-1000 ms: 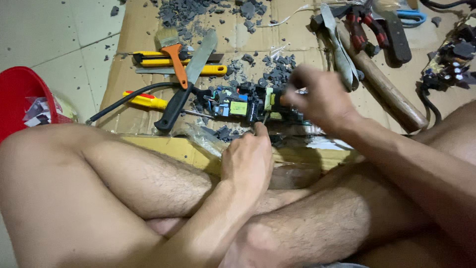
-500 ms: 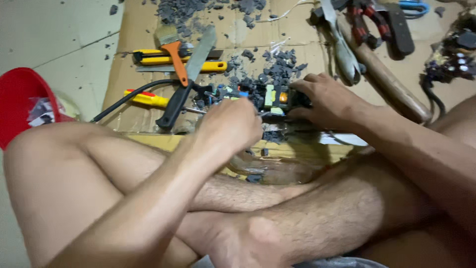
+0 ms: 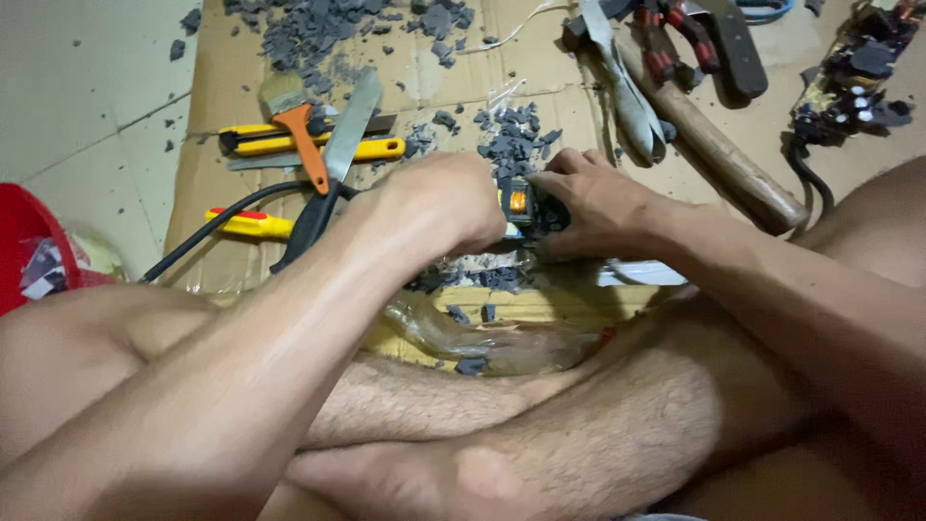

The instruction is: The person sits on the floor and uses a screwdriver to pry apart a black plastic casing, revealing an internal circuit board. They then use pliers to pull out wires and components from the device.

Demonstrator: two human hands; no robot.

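Left hand (image 3: 439, 203): knuckles up, fingers curled shut over the near end of a small dark electronic part with an orange component (image 3: 522, 204); how the fingertips sit under it is hidden by the back of the hand.

Right hand (image 3: 593, 198): fingers closed on the far side of the same part, fingertips touching it. The part sits between the two hands, low over the flattened brown cardboard sheet (image 3: 227, 106) spread on the floor, amid grey crumbled fragments (image 3: 511, 140).

Near the left hand, on the cardboard: a long steel knife blade with a dark handle (image 3: 338, 145), lying across an orange-handled paintbrush (image 3: 301, 135); beneath these, a yellow-and-black-handled tool (image 3: 289, 145); a second yellow-handled tool with a red tip (image 3: 246, 224), beside a black cable (image 3: 207, 232).

Beyond the right hand: a wooden-handled hammer (image 3: 719, 150), red-handled pliers (image 3: 666, 43), and a pale folded strip (image 3: 627, 92) lying along the hammer handle.

Far right: a circuit board with dark components (image 3: 854, 77), black lead attached.

Far left, off the cardboard: a red plastic container (image 3: 24, 241) on the tiled floor.

Foreground: crossed bare legs, with a clear plastic bag (image 3: 482, 338) resting against them at the cardboard's near edge.
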